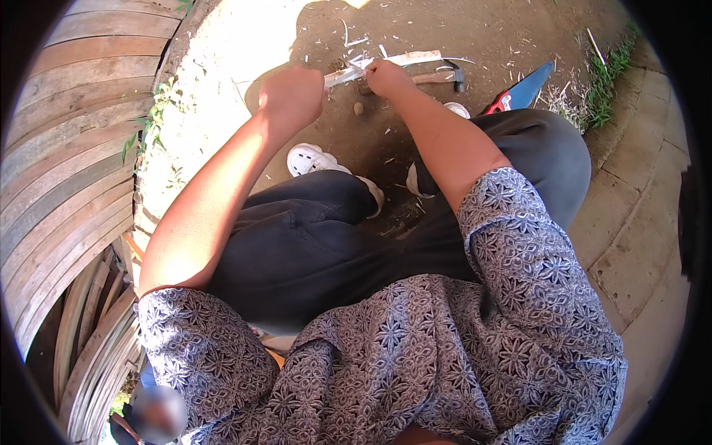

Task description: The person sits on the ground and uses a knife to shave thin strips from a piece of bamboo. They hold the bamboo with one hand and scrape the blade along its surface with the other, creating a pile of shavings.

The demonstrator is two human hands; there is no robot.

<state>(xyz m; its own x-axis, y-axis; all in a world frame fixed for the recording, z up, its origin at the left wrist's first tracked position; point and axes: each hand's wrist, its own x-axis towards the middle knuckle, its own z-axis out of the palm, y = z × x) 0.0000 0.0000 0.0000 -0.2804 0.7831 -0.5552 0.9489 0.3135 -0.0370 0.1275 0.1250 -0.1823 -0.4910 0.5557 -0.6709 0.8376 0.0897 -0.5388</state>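
Note:
A pale strip of wood (417,58) lies slantwise in front of me, just above the dirt. My left hand (291,95) is closed in a fist at its left end. Around the middle of the strip my right hand (388,79) is closed, its fingers bent at the wood; what they grip is hidden. Thin curled shavings (356,63) stick up between the two hands. Just beyond my right hand, a hammer (445,77) with a wooden handle rests on the ground, its handle partly covered by that hand.
Near my right knee lies a handsaw (525,89) with a red handle and blue blade. White clogs (311,159) are on my feet. Stacked planks (89,111) line the left; paving slabs (630,193) run along the right. Behind my left arm a person (152,415) is partly visible.

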